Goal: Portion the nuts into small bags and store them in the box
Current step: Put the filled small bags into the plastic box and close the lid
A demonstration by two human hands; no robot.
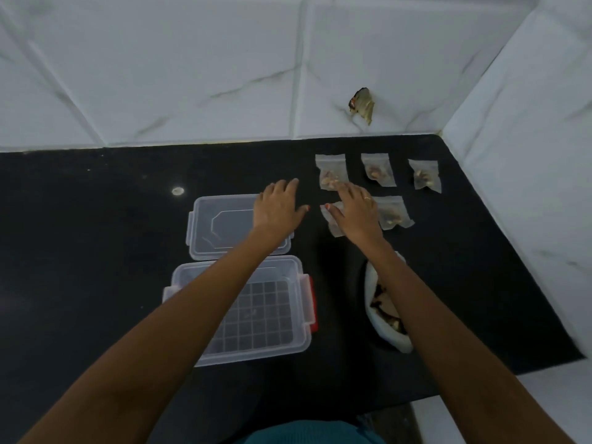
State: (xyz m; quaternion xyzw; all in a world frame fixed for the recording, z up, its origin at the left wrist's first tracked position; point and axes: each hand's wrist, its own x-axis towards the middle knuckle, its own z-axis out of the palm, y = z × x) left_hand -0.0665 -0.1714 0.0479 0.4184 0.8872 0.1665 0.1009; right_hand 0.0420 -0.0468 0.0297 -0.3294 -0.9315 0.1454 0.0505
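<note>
Several small clear bags of nuts lie on the black counter [96,251] at the back right. Three form a far row: one [330,169], one [378,169], one [425,175]. Two lie nearer: one [394,213] and one [333,224] partly under my right hand [354,211], which lies flat over it with straight fingers reaching the far-left bag. My left hand [278,208] hovers open above the clear lid [217,225]. The empty clear box [256,312] with a red clasp stands in front of the lid. A white bowl of nuts [384,309] sits under my right forearm.
White marble-look tiled walls close the counter at the back and right; a hole with something sticking out [362,105] marks the back wall. A small bright spot [177,191] shows on the counter left of the lid. The counter's front edge drops off at lower right.
</note>
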